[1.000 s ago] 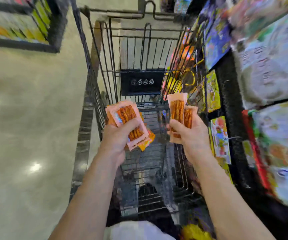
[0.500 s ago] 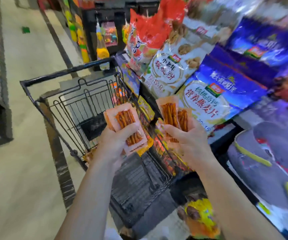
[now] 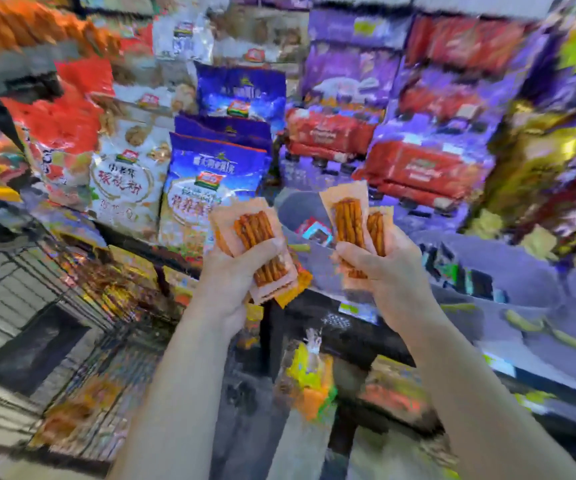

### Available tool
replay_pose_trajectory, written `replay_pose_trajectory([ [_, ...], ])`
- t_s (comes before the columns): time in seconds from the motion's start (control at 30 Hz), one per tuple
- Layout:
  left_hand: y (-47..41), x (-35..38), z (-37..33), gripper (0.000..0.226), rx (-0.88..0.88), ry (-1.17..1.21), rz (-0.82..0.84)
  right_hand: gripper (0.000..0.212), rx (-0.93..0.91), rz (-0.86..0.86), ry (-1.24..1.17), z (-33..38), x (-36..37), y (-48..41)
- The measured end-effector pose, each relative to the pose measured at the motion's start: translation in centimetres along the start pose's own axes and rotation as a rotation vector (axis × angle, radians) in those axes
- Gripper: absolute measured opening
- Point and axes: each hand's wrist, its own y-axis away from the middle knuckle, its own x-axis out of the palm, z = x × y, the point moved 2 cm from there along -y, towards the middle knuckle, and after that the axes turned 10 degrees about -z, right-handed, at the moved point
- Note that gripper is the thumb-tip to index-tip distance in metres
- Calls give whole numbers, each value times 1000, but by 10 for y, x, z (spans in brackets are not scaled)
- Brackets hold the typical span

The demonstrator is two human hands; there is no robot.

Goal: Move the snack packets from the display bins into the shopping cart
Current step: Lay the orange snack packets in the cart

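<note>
Guessing these snack packets weigh next to nothing: thin crinkly film, slippery, and the sticks inside could snap if we squeeze. Pinching flat across the middle looks best. Our left hand has its grip curled round a small stack, our right hand pinches two, both up right of the shopping cart. Pale pink wrappers, orange-brown sticks showing.

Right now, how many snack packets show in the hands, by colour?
Pale pink packets: 3, one in the left hand, two in the right hand.
Orange packet: 1, under the left hand's pink one.
Total: 4 showing; others may be hidden.
</note>
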Motion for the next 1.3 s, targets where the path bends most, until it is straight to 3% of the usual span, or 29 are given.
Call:
replay_pose_trajectory([
  [0.53,108,249,101,27,-124,-126,498,24,-50,-516,20,40,-292,72],
  [0.73,112,339,137,20,-182,-136,644,22,-64,-680,15,42,-363,71],
  [0.87,106,399,162,40,-246,-137,744,24,-69,-794,66,40,-410,54],
  [1.1,74,493,211,12,-290,-184,794,23,-40,-847,12,29,-471,6],
  [1.3,55,539,250,26,-316,-325,847,26,88,-958,46,7,-512,-28],
])
